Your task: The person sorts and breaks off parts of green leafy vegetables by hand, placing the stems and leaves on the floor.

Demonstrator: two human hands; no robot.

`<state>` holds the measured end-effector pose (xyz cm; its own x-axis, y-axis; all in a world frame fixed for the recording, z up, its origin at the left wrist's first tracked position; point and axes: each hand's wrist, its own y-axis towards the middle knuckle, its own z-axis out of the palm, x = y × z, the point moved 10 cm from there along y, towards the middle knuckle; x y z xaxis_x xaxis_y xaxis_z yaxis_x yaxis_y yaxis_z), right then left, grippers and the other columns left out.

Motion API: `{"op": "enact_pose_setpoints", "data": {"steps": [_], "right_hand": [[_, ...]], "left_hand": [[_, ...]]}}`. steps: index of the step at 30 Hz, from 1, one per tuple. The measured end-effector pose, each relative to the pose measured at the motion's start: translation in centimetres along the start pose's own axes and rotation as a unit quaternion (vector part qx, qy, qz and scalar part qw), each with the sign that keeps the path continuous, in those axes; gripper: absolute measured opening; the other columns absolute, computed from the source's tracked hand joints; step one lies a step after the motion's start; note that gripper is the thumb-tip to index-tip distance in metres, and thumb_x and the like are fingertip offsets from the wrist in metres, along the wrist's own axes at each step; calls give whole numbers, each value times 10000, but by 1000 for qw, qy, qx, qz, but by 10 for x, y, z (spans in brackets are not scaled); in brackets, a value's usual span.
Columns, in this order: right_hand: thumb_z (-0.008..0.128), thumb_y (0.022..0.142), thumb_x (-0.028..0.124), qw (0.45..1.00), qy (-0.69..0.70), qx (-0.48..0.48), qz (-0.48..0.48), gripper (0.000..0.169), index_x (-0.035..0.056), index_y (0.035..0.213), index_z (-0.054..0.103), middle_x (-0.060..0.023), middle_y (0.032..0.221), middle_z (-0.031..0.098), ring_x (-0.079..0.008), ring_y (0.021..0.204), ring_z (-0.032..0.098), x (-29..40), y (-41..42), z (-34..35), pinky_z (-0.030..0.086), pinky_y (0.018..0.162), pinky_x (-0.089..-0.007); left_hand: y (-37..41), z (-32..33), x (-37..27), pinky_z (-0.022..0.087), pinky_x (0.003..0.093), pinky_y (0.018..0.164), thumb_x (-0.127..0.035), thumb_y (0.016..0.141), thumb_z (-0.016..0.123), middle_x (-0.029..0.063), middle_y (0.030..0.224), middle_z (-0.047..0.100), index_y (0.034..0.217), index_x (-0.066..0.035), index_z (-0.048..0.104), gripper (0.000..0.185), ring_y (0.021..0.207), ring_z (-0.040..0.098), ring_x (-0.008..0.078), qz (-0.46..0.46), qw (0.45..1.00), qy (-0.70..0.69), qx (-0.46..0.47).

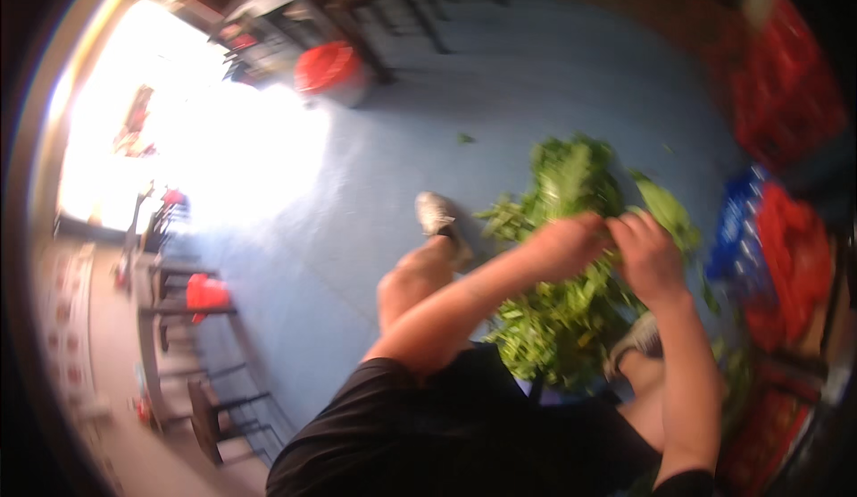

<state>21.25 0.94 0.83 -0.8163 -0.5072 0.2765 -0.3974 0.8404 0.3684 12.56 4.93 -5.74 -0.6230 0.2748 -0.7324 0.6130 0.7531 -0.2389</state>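
Observation:
My left hand [572,246] and my right hand [648,252] meet above a heap of leafy greens, fingers curled in and fingertips almost touching. Bits of green show at the fingertips; blur hides exactly what is pinched between them. Beyond the hands lies a bunch of broad-leaved greens [569,175]. A pile of smaller cut or picked leafy greens [552,336] sits nearer to me, between my legs, over something purple that is mostly covered. Past my right hand a large green leaf [666,209] sticks out; whether it is held or lying there is unclear.
Blue-wrapped bottles [736,229] and a red plastic bag [793,266] stand on the right, below red crates [787,88]. A red-topped bucket [328,72] is by the far table legs. Stools [207,423] line the left. A leaf scrap [466,138] lies on the blue floor [375,182].

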Motion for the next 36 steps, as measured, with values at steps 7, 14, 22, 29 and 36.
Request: {"op": "enact_pose_setpoints", "data": {"steps": [7, 14, 22, 29, 36], "right_hand": [[669, 727, -7, 995, 81, -58, 17, 267, 5, 992, 633, -128, 912, 644, -333, 844, 589, 15, 5, -19, 489, 753, -401], [623, 933, 64, 909, 337, -147, 194, 110, 6, 1020, 659, -74, 967, 689, -182, 896, 632, -75, -29, -39, 491, 821, -308], [647, 950, 70, 887, 274, -274, 252, 140, 7, 1074, 659, -48, 1032, 688, -112, 955, 646, -102, -85, -150, 493, 839, -249], [714, 861, 87, 932, -232, -208, 185, 169, 71, 1027, 685, -89, 954, 689, -288, 849, 638, -51, -228, -302, 514, 760, -356], [721, 781, 49, 891, -325, -18, 317, 318, 95, 1088, 652, -64, 1081, 673, -316, 970, 582, -33, -379, -225, 496, 811, -429]], "left_hand": [[-8, -15, -3, 496, 376, 658, -339, 1011, 567, 96, 756, 620, 993, -6, 648, 343, 703, 610, 258, 184, 952, -243, 0], [-9, -34, 22, 461, 272, 599, -421, 1050, 470, -2, 684, 506, 1222, -114, 661, 400, 628, 538, 109, -4, 906, -423, 17], [-10, 0, 93, 449, 318, 696, -178, 999, 546, 25, 907, 571, 1324, -28, 565, 359, 763, 519, 150, -101, 705, -700, 57], [-23, 51, 74, 463, 275, 753, -101, 934, 594, 19, 903, 579, 1338, -38, 596, 409, 822, 527, 107, 41, 985, -137, 97], [-85, 225, 149, 460, 455, 1022, -265, 922, 612, 236, 1224, 609, 1377, -87, 564, 491, 1160, 591, 365, 119, 913, 141, 363]]}}
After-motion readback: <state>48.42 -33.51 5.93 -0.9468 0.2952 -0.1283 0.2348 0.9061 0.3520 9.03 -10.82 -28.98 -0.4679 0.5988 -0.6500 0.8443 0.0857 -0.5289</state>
